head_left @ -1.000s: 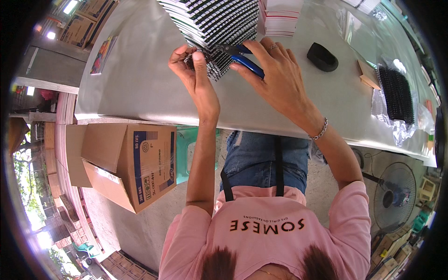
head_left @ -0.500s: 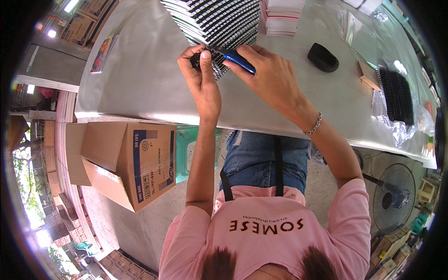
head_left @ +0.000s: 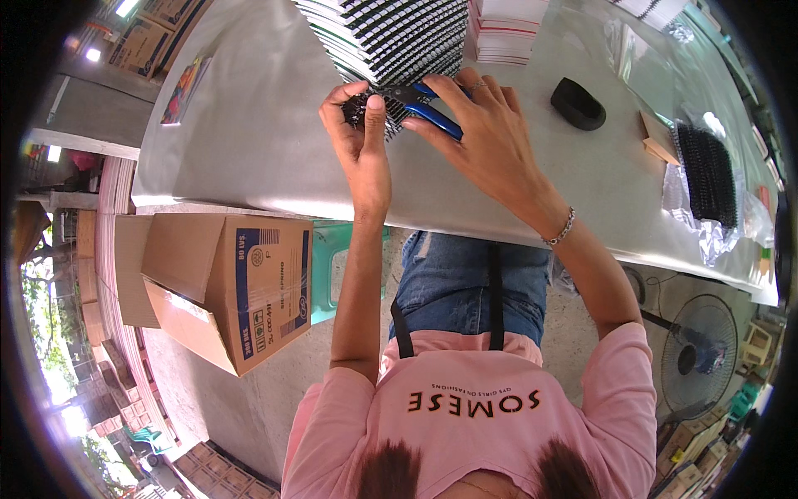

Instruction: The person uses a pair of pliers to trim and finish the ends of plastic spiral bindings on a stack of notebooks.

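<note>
My right hand (head_left: 490,125) grips cutting pliers with blue handles (head_left: 439,121), the handles spread apart. Their dark jaws point left, toward my left fingertips. My left hand (head_left: 362,137) is curled with thumb and fingers around a dark clump of black spiral wire (head_left: 356,110); how it joins the notebooks is hard to make out. Both hands are at the near corner of a tall stack of spiral-bound notebooks (head_left: 407,41), whose black coils run in slanted rows.
Behind my right hand stands a stack of red-edged pads (head_left: 503,37). On the grey table (head_left: 249,158) lie a black hollow holder (head_left: 578,105) and, far right, black coils (head_left: 706,175) on plastic. An open carton (head_left: 270,291), a green stool (head_left: 332,279) and a fan (head_left: 700,358) stand below table level.
The pliers' handles have opened wider, and my right fingers have spread with them. My left hand keeps nearly the same place at the stack's corner.
</note>
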A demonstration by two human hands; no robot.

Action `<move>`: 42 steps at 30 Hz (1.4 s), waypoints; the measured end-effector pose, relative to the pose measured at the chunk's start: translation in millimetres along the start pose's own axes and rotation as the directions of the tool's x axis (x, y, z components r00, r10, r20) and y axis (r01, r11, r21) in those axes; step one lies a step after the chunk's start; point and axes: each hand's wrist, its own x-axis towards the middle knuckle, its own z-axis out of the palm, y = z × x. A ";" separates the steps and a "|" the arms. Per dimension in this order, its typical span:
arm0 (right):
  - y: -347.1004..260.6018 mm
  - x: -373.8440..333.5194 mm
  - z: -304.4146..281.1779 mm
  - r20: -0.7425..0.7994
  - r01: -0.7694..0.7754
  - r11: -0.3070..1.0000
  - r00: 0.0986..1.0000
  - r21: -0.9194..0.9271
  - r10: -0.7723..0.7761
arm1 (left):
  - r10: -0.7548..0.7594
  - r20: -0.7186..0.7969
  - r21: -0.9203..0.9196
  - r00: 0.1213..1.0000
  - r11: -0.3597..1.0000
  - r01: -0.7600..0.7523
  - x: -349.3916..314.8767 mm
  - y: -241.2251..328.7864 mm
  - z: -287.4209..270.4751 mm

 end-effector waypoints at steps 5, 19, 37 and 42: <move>-2.6 4.3 3.6 0.084 -0.062 0.998 0.995 0.029 0.059 | 0.072 0.016 0.089 0.997 0.993 -0.073 2.9 -4.9 -2.7; -1.3 -5.8 -1.5 0.065 -0.043 0.999 0.997 0.000 0.043 | -0.029 0.017 -0.074 0.999 0.997 0.030 -3.9 -3.4 -4.5; 1.7 -13.6 3.4 0.157 -0.168 0.979 0.976 0.116 0.149 | -0.086 -0.043 -0.165 0.995 0.983 0.078 -5.0 -11.5 -7.8; 6.6 -17.9 8.1 0.063 -0.040 0.999 0.997 0.002 0.040 | -0.027 -0.030 -0.095 0.999 0.995 0.024 -6.8 -12.7 -6.1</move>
